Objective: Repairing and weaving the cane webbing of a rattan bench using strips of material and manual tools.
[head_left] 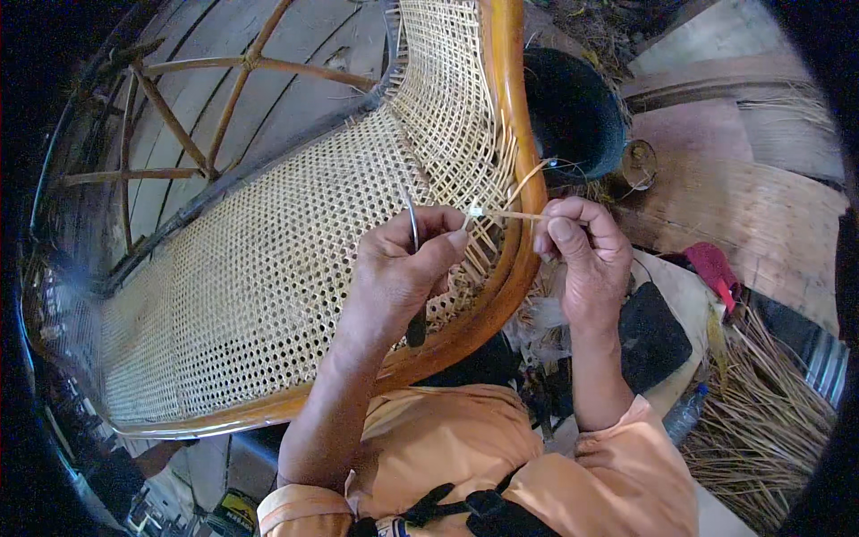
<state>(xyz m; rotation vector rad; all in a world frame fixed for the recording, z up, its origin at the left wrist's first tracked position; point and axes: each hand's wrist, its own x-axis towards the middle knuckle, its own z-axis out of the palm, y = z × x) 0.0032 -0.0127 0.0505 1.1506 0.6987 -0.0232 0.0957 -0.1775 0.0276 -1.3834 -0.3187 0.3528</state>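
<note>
From where I stand, some brown sticks (246, 63) cross each other on the far left. Next comes a big woven cane sheet (242, 268), full of little holes. The person's left hand (403, 268) is over it, closed around a thin tool (412, 219) with a bent metal top and a dark handle. Its thumb and finger tips are by one end of a cane strip (514, 215); I can't tell if they pinch it too. The strip goes across, above the corner of the sheet, to the shiny wooden rim (512, 72). There the right hand (591, 255) pinches it tight between thumb and fingers. A dark bucket (573, 112) is behind that hand. Farther right are a red thing (711, 267) and a big pile of thin strips (761, 412).
</note>
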